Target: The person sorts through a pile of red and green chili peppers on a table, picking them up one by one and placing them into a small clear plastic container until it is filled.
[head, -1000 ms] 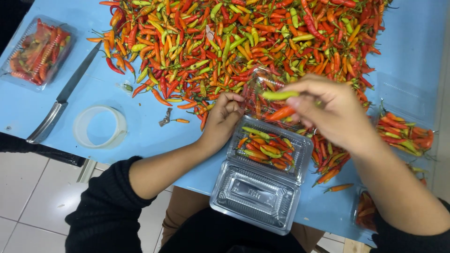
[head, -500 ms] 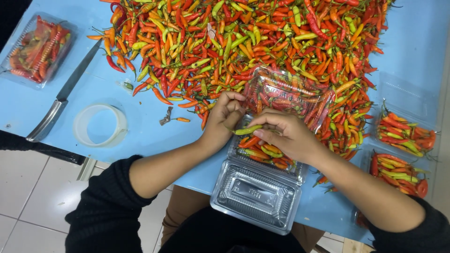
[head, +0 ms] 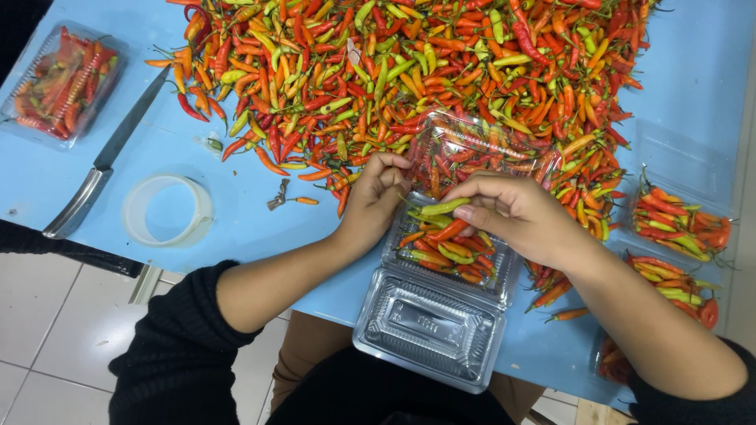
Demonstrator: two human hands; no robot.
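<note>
Pinched between thumb and fingers, the right hand (head: 520,216) holds a green chilli (head: 441,208) together with an orange-red one just over the open clear plastic container (head: 441,303), whose far tray is already part filled with peppers and whose hinged lid lies flat at the table edge. At that container's far left corner the left hand (head: 376,197) rests with fingers curled; what it grips, if anything, cannot be told. Beyond the container spreads the big chilli pile (head: 409,71) on the blue table (head: 236,228). Left of the container lie a tape ring (head: 167,211) and a knife (head: 102,165).
</note>
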